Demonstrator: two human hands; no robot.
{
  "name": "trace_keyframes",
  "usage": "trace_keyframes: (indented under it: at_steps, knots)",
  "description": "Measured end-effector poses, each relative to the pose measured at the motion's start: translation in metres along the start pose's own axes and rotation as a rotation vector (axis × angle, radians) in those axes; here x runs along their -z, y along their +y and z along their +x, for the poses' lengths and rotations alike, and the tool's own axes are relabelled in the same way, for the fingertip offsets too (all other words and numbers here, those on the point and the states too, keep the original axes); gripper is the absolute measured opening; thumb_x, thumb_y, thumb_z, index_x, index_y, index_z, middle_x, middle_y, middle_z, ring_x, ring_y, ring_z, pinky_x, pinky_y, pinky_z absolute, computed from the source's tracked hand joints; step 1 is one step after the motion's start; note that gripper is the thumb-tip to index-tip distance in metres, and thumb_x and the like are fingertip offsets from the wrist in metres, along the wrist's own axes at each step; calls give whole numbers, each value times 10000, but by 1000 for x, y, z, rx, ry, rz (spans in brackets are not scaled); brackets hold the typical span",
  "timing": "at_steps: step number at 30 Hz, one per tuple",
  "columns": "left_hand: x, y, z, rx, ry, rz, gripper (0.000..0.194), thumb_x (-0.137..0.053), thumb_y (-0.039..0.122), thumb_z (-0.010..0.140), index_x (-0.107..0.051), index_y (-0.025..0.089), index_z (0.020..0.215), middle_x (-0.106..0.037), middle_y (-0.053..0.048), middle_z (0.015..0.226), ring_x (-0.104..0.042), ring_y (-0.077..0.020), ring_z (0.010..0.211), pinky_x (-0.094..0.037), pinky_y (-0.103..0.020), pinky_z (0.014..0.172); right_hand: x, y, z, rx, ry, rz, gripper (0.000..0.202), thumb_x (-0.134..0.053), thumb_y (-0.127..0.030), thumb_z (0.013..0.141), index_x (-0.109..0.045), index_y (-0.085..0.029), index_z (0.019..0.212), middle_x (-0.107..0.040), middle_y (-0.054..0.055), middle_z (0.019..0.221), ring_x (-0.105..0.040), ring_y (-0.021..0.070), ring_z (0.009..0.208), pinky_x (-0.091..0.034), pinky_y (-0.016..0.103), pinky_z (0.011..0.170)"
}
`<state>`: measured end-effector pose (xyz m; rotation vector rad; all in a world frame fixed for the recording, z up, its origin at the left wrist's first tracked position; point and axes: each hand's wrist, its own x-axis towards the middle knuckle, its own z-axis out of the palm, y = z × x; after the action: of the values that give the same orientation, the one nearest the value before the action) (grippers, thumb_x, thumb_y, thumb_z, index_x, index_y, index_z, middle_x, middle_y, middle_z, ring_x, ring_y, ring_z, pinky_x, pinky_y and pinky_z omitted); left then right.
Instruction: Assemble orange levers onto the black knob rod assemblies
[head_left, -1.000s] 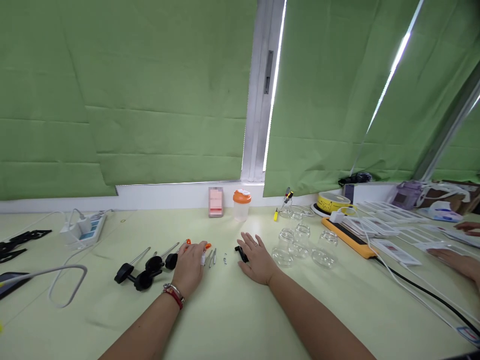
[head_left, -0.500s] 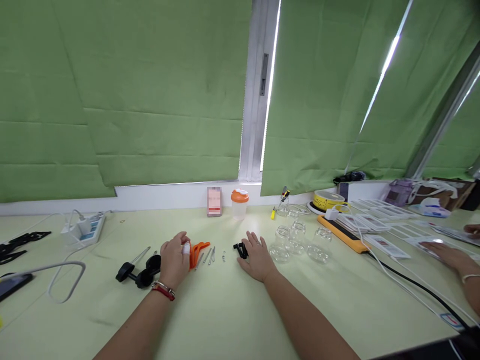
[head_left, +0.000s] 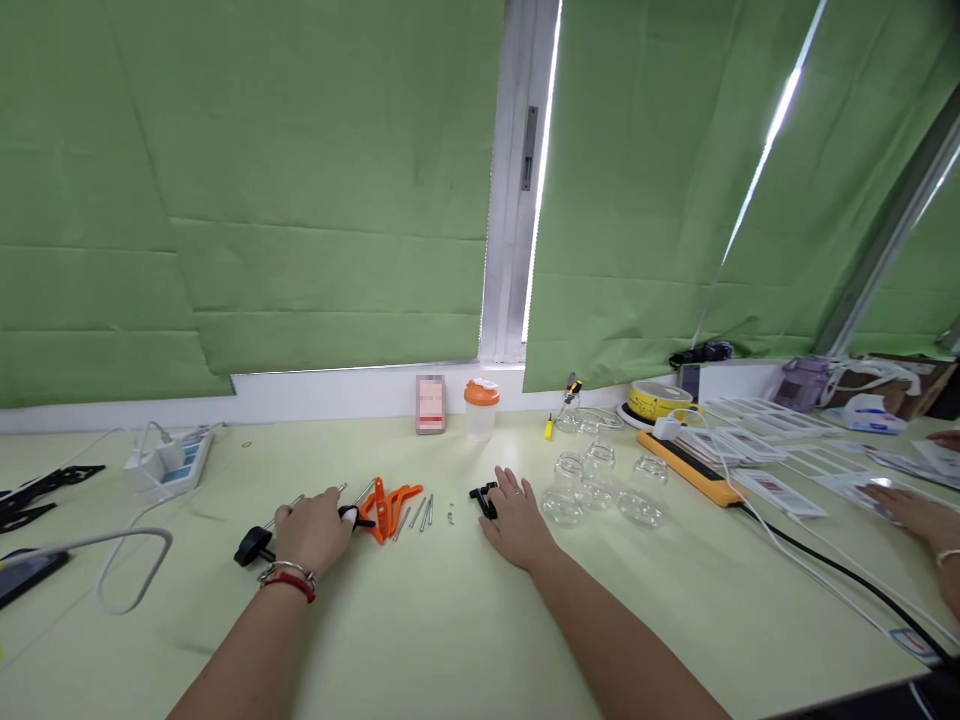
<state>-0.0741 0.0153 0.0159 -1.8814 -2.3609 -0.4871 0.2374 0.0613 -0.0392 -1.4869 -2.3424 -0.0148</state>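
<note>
My left hand (head_left: 315, 532) is curled down over a black plastic wheel piece (head_left: 365, 520), whose end juts out past the white-wrapped fingertip. The palm hides most of that piece. Another black wheel part (head_left: 253, 546) lies left of this hand, beside a metal rod. Just to the right are orange plastic frame parts (head_left: 381, 512), then several metal screws (head_left: 426, 514) and some tiny metal bits (head_left: 451, 514). My right hand (head_left: 519, 520) rests flat with fingers spread, its edge beside small black plastic parts (head_left: 486, 500).
Clear glass jars (head_left: 598, 480) stand right of my right hand. An orange-lidded cup (head_left: 481, 410) and a phone (head_left: 430, 405) stand by the wall. A power strip (head_left: 180, 465) with cables is at left, an orange strip (head_left: 690, 468) at right. Another person's hand (head_left: 900, 508) touches papers.
My left hand has moved left, off the orange parts and onto the black wheel piece, so more orange shows. My right hand stays put.
</note>
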Motion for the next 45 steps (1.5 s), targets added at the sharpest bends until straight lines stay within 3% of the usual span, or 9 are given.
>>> trace_keyframes:
  at_steps: [6,22,29,40,45]
  knots:
    - [-1,1,1,-39,-68,33,240,-430,348,773,-619,201,785,-719,-113,771,-628,-297,826,-307,-443,850,3,-1,0,9,-19,35,254,-450,-340,866,-541,-164,1025,-226,137,1513,-153,289,1404,-119,485,1105]
    - [-5,0,4,-24,-109,62,311,-392,343,791,-628,170,899,-725,-136,795,-649,-309,844,-311,-437,862,3,0,1,38,-32,49,252,-447,-309,868,-547,-162,1047,-247,138,1506,-170,287,1402,-132,490,1105]
    - [-4,1,3,-31,-93,61,311,-389,324,788,-630,164,904,-724,-133,782,-652,-303,833,-312,-433,859,7,-14,2,163,-6,-16,295,-425,-248,867,-529,-157,1128,-256,131,1505,-180,269,1402,-110,470,1127]
    - [-2,-1,5,-11,101,77,328,-368,288,827,-603,126,987,-697,-111,705,-646,-287,769,-316,-418,841,8,-24,1,212,10,-29,269,-428,-211,878,-551,-135,1105,-294,150,1486,-218,284,1389,-171,489,1114]
    - [1,4,2,-102,272,59,354,-374,281,864,-554,107,1115,-692,-134,929,-605,-271,958,-247,-432,977,9,-23,1,252,34,-24,270,-439,-195,869,-555,-135,1105,-325,139,1473,-250,271,1377,-177,469,1115]
